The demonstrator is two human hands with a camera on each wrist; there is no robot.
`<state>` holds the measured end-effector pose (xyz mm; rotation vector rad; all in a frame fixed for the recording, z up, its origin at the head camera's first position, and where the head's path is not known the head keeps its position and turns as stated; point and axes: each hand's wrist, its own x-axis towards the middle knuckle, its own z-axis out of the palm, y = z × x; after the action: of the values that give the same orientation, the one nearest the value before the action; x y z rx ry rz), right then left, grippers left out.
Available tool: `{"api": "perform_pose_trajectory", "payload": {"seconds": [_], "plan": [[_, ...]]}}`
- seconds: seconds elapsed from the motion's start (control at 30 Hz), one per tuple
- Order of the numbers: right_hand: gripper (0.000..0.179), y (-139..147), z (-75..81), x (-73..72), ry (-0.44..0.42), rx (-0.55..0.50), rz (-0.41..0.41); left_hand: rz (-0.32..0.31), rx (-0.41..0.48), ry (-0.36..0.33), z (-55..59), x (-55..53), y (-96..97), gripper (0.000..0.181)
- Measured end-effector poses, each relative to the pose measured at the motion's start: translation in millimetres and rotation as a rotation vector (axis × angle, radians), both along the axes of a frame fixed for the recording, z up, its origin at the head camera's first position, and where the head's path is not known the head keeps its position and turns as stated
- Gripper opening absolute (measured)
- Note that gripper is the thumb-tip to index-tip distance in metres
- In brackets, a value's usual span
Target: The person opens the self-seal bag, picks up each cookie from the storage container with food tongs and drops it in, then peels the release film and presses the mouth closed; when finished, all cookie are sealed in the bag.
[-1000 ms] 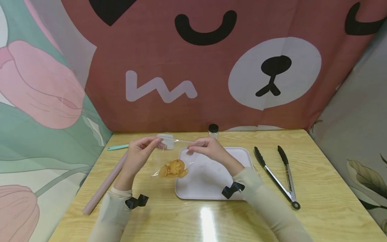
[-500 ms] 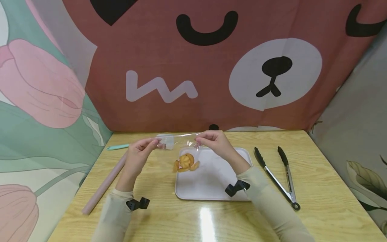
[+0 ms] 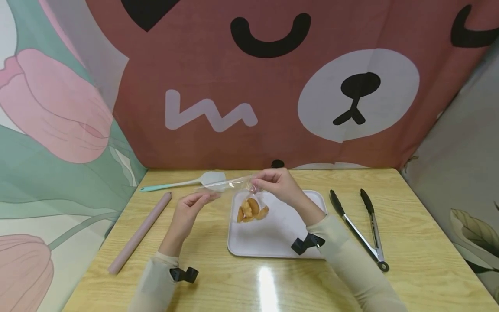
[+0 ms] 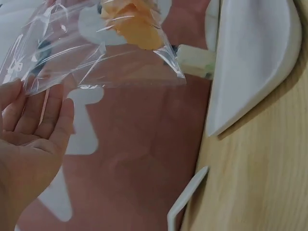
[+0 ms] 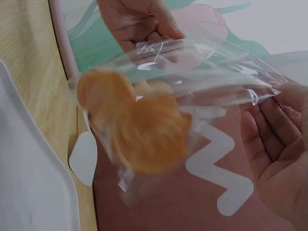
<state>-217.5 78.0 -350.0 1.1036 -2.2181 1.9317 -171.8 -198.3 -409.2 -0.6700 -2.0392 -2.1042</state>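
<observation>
A clear plastic bag [image 3: 234,184] hangs tilted above the left part of the white tray [image 3: 278,242]. Golden-brown cookies [image 3: 252,209] have gathered in its lower part; in the right wrist view one cookie [image 5: 151,134] looks ridged and blurred. My right hand [image 3: 274,184] pinches the bag's upper right edge between thumb and fingers. At the bag's left edge, my left hand [image 3: 192,212] holds the film [image 4: 48,67] with its thumb and fingertips, lower than the right hand. In the right wrist view the left hand [image 5: 137,21] shows behind the bag.
Open tongs [image 3: 376,229] with black tips lie right of the tray. A pink rolling pin [image 3: 140,234] and a turquoise-handled spatula [image 3: 160,187] lie at left. A black-lidded jar [image 3: 277,164] stands behind the right hand, mostly hidden. A printed cloth backs the table.
The bag has moved right over the tray and tilted, its cookies shifting right. My right hand rose and moved right; my left hand later dropped and moved right, uncovering the spatula's shaft.
</observation>
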Motion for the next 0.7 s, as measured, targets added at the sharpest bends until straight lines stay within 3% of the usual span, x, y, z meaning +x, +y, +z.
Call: {"api": "perform_pose_trajectory", "payload": {"seconds": [0.1, 0.17, 0.33, 0.43, 0.57, 0.7], "plan": [[0.01, -8.1, -3.9, 6.8, -0.038, 0.022, 0.059, 0.054, -0.046, -0.022, 5.7, 10.0, -11.2, 0.025], [0.011, -16.2, -10.6, 12.7, -0.074, 0.047, 0.088, 0.058, -0.092, -0.026, 9.5, 18.8, -23.0, 0.024], [0.014, -34.5, -30.1, 27.9, -0.131, 0.081, 0.193, 0.012, -0.236, -0.076, 18.2, 43.7, -55.3, 0.022], [0.016, -43.9, -37.7, 32.1, -0.165, 0.077, 0.243, 0.006, -0.299, -0.097, 23.4, 52.6, -68.2, 0.021], [0.02, -59.1, -49.5, 26.6, -0.333, 0.047, 0.219, 0.096, -0.354, -0.166, 20.9, 43.5, -71.8, 0.024], [0.025, -78.3, -71.2, 9.4, -0.549, 0.045, 0.098, 0.225, -0.383, -0.305, 1.4, 20.0, -69.9, 0.034]]}}
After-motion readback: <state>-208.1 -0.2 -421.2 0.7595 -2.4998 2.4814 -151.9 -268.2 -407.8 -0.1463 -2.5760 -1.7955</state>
